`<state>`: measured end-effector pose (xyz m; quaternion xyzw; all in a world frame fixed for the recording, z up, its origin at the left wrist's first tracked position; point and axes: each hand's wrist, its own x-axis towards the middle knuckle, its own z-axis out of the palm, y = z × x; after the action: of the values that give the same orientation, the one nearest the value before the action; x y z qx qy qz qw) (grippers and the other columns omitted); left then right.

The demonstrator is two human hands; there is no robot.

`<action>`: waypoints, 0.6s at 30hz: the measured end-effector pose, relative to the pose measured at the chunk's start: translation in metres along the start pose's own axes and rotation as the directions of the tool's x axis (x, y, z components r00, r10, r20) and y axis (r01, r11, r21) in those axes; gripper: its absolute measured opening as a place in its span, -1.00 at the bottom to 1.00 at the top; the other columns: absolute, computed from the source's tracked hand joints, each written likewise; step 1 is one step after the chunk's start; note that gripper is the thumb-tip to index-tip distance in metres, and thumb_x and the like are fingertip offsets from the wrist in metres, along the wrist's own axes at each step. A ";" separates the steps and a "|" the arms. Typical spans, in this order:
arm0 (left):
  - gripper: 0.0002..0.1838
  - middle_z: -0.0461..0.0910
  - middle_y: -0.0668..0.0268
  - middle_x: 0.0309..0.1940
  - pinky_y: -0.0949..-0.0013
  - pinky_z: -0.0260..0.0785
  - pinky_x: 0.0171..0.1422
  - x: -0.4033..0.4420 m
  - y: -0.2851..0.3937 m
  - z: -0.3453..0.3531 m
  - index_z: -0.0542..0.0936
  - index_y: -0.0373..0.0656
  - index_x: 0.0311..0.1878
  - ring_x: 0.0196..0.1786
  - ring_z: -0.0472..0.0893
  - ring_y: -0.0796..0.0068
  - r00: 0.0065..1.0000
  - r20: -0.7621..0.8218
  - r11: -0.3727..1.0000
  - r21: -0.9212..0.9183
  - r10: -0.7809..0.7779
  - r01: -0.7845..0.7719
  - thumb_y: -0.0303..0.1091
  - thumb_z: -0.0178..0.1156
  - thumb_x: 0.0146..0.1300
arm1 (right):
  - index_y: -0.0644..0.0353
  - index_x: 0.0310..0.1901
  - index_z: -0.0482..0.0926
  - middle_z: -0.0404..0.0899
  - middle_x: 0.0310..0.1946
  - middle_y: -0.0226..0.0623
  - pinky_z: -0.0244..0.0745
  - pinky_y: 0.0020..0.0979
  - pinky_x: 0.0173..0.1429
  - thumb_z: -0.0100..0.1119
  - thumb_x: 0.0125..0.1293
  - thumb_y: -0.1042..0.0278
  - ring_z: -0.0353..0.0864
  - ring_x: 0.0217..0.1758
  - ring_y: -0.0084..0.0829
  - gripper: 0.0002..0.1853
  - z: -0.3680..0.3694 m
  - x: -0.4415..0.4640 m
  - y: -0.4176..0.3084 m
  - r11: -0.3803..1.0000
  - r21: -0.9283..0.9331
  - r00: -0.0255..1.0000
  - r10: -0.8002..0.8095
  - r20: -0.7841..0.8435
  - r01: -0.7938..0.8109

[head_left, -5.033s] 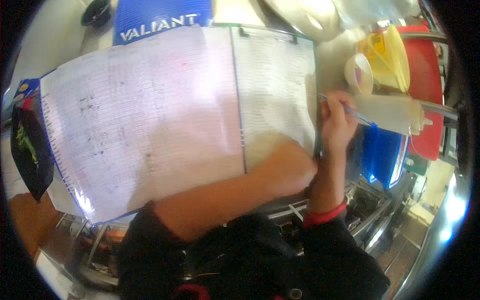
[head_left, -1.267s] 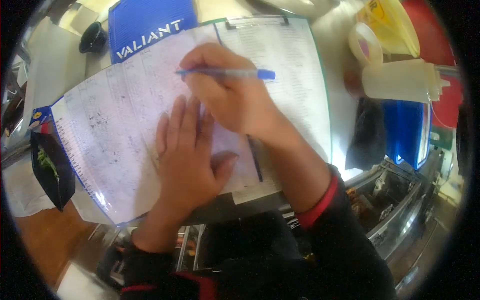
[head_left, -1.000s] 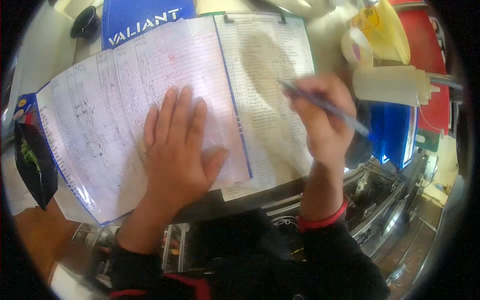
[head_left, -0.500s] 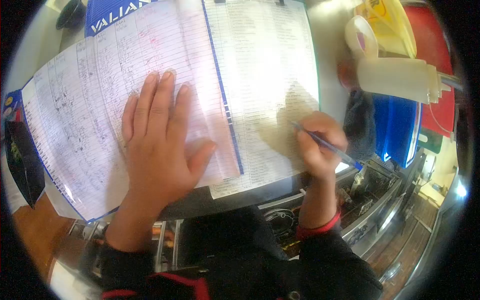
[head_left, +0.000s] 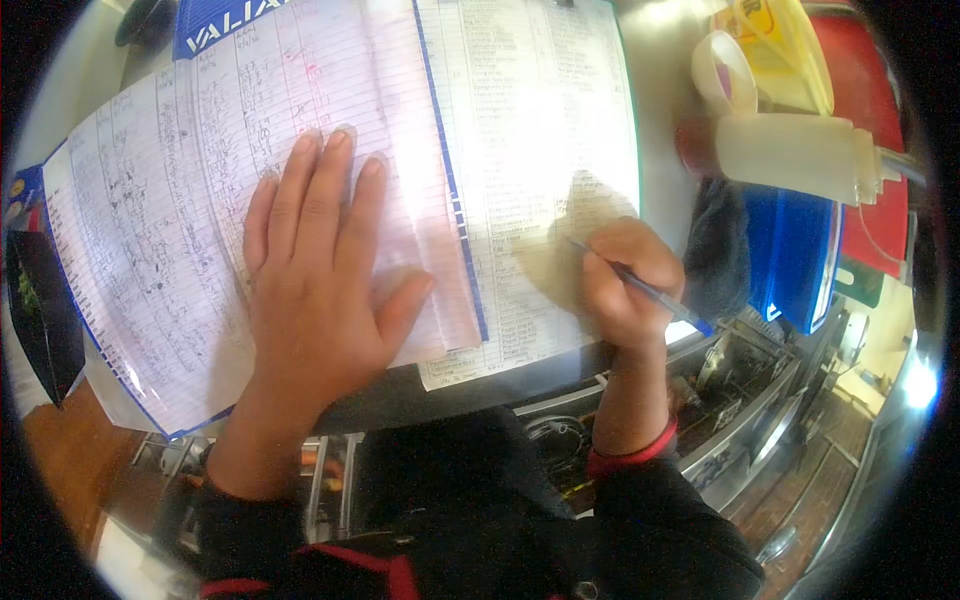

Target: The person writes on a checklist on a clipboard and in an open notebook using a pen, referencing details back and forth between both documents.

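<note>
My left hand lies flat, palm down and fingers apart, on an open lined notebook filled with handwritten columns. In my right hand is a blue pen, gripped like a writing tool. Its tip points at a printed list sheet with rows of text, to the right of the notebook page. Whether the tip touches the paper I cannot tell. A shadow falls across the sheet beside the pen, and its upper part is washed out by glare.
A squeeze bottle, a white cup, a yellow container and blue folders stand on the right. A dark cloth lies near my right hand. Below the counter edge is an open drawer with utensils. A black object is at far left.
My right hand with the pen has shifted slightly left and up on the sheet. My left hand stays in place on the notebook.
</note>
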<state>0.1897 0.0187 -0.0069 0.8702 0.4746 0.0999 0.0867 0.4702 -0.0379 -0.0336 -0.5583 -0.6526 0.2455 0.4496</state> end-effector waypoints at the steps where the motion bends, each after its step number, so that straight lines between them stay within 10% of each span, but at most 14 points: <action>1: -0.21 0.21 -0.09 0.45 -0.17 -0.04 0.50 0.000 0.000 0.000 0.34 -0.28 0.39 0.49 0.19 -0.15 1.000 0.001 1.000 -0.005 -0.002 0.002 0.15 0.10 0.28 | 0.21 -0.47 0.57 0.61 -0.50 -0.21 0.48 -0.31 -0.33 0.33 0.01 0.58 0.59 -0.46 -0.24 -0.89 0.000 0.000 0.000 1.000 -0.003 1.000 -0.001 0.004 0.001; 12: -0.18 0.22 -0.08 0.44 -0.17 -0.03 0.50 0.000 -0.002 -0.002 0.36 -0.27 0.36 0.50 0.18 -0.12 1.000 -0.001 0.998 -0.048 -0.027 0.027 0.09 0.23 0.14 | 0.30 -0.32 0.57 0.63 -0.39 -0.26 0.44 -0.50 -0.30 0.25 0.18 0.59 0.52 -0.40 -0.55 -0.94 -0.002 0.009 -0.025 0.919 0.301 0.948 0.300 -0.109 -0.256; 18: -0.17 0.26 -0.08 0.40 -0.20 -0.05 0.50 -0.003 -0.005 0.003 0.40 -0.28 0.31 0.50 0.17 -0.12 0.997 -0.079 0.991 -0.131 -0.007 -0.003 0.12 0.26 0.07 | 0.32 -0.24 0.58 0.61 -0.37 -0.28 0.44 -0.55 -0.30 0.19 0.17 0.65 0.55 -0.37 -0.56 -0.88 0.053 0.107 -0.089 0.969 0.206 0.985 -0.155 0.080 0.136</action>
<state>0.1847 0.0191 -0.0113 0.8575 0.4709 0.1651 0.1251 0.3824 0.0500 0.0483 -0.4484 -0.6846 0.3025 0.4887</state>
